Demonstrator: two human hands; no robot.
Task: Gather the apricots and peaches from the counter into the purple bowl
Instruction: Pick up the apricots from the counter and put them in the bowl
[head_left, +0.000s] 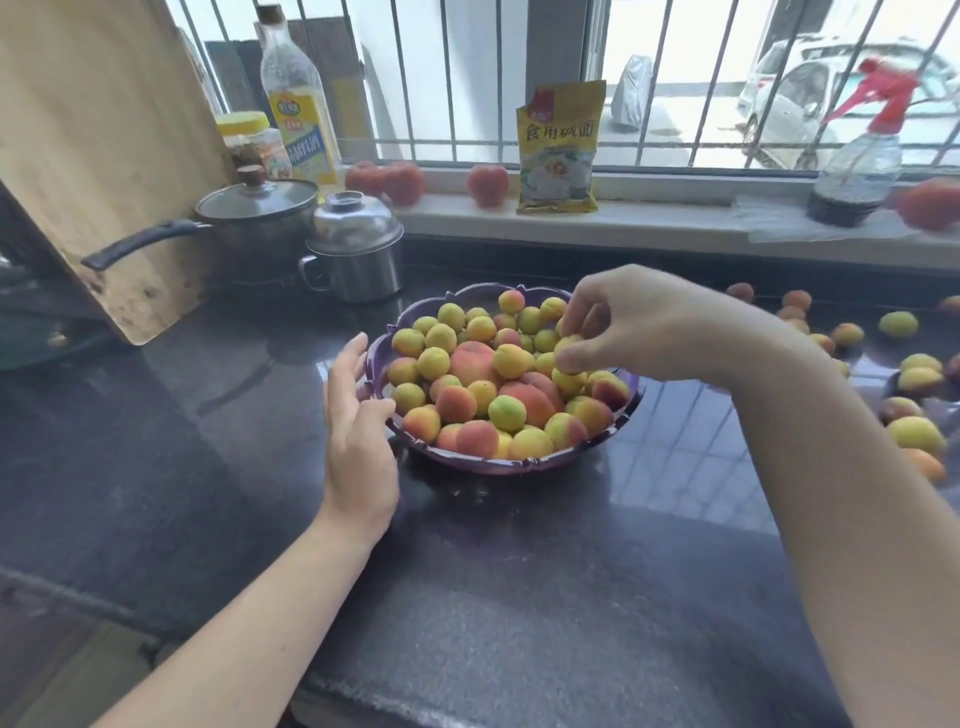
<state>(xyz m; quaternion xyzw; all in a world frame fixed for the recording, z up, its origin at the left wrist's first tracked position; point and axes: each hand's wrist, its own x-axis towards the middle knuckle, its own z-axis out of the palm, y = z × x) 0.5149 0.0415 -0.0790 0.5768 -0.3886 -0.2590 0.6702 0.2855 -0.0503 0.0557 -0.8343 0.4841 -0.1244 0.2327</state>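
From the head view, the right hand (618, 317) is pinching a yellow apricot (568, 349) over the heaped purple bowl (498, 464); it should be set gently into a gap so nothing rolls off. The left hand (358, 415), fingers straight, is bracing the rim. About fifteen fruits (917, 434) are lying on the counter (519, 597) at right; roughly forty are filling the bowl.
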